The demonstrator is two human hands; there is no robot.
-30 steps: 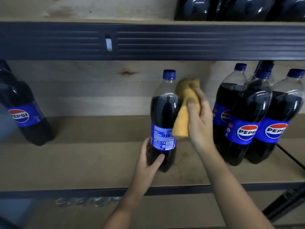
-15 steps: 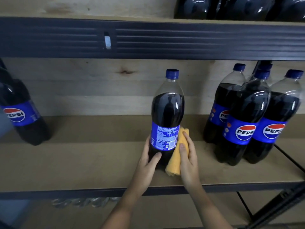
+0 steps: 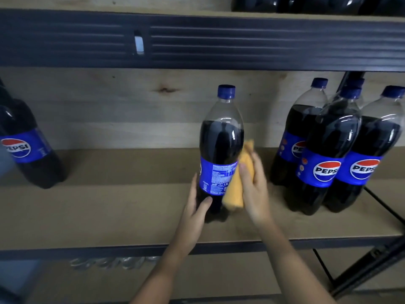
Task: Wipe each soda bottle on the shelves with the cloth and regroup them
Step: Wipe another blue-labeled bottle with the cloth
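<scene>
On the middle shelf [image 3: 109, 207], left of the bottle cluster [image 3: 328, 154], one soda bottle [image 3: 221, 148] stands upright. Left hand [image 3: 195, 207] grips its base; right hand [image 3: 254, 189] holds yellow cloth [image 3: 235, 189] against its label.

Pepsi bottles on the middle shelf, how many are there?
6: one far left, one being wiped, and four grouped right, the last mostly hidden. More may hide behind.

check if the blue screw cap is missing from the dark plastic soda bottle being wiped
No, the blue screw cap sits on the neck of the dark plastic soda bottle that the left hand steadies.
</scene>
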